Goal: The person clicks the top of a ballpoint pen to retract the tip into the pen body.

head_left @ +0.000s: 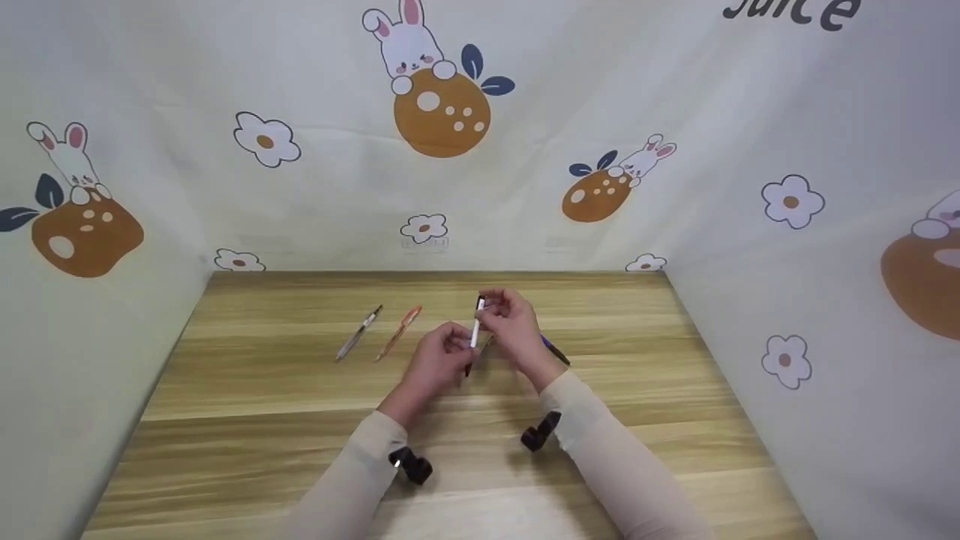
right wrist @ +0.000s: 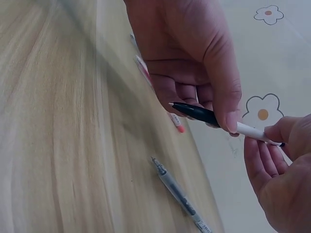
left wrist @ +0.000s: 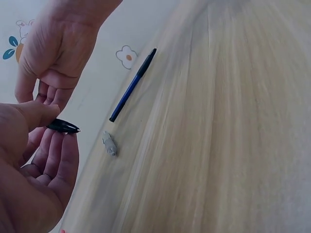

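A white ballpoint pen with a black grip (right wrist: 197, 112) is held up between both hands, tilted with its tip toward the wearer. The left hand (head_left: 439, 356) pinches the black grip between thumb and fingers, and the metal point sticks out past them. At the other end, the right hand (head_left: 514, 330) pinches the white barrel (head_left: 475, 330) near its black top. Below the hands a clear grey pen (right wrist: 180, 196) lies on the table, partly covered by them in the head view.
Left of the hands lie another grey pen (head_left: 359, 332) and an orange-red pen (head_left: 400, 332) on the wooden table (head_left: 285, 427). A blue pen (left wrist: 133, 87) with a black end lies to the right. Printed cloth walls (head_left: 315, 202) enclose the table's back and sides.
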`<state>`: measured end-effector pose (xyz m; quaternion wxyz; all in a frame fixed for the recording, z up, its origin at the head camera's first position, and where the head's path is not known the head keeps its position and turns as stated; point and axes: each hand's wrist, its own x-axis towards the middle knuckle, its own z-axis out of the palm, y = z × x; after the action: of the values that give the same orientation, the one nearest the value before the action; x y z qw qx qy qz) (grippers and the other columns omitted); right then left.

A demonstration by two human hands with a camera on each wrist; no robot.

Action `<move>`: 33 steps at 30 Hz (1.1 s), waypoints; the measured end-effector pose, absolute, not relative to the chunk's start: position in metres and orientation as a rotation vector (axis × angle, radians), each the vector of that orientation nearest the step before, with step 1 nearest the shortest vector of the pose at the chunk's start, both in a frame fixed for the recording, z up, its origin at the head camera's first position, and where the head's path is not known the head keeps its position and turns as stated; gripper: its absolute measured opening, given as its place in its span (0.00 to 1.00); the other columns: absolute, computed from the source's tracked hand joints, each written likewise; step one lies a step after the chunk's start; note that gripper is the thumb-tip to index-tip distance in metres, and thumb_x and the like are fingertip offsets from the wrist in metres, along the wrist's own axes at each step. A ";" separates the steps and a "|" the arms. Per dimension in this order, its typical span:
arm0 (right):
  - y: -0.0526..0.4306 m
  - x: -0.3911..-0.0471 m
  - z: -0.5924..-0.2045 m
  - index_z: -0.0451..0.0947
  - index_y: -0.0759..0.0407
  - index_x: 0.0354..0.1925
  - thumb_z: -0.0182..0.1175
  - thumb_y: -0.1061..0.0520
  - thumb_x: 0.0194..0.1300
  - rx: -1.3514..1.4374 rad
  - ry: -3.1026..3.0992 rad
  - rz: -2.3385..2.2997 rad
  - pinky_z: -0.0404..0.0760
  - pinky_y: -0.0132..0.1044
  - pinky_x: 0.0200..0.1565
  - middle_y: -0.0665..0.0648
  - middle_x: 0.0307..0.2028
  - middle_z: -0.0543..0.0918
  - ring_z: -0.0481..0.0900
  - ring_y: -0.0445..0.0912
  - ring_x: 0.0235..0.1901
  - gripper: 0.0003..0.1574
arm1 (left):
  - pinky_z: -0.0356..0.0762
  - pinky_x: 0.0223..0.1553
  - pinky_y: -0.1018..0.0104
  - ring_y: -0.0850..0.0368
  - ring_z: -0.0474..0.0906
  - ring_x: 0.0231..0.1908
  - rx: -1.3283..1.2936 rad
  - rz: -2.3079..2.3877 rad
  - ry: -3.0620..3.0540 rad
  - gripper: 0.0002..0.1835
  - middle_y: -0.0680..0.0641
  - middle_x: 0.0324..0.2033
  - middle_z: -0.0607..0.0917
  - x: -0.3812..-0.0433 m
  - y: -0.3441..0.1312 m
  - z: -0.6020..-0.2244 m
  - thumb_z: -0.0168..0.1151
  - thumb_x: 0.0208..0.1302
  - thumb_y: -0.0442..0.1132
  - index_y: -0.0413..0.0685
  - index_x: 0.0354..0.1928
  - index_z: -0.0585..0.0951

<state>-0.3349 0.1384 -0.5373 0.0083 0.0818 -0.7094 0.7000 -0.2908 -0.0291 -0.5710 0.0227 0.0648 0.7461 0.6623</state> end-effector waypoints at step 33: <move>0.154 -0.317 -0.518 0.83 0.62 0.61 0.70 0.68 0.74 0.660 -2.299 1.903 0.87 0.35 0.48 0.62 0.49 0.87 0.84 0.48 0.48 0.19 | 0.82 0.36 0.69 0.57 0.81 0.36 0.228 2.141 2.184 0.09 0.47 0.37 0.87 -0.288 -0.022 -0.572 0.73 0.66 0.27 0.34 0.46 0.84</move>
<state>-0.3165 0.1541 -0.5179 0.0427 0.2159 -0.7514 0.6220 -0.2885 -0.0215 -0.5724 0.0372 0.0742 0.7116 0.6977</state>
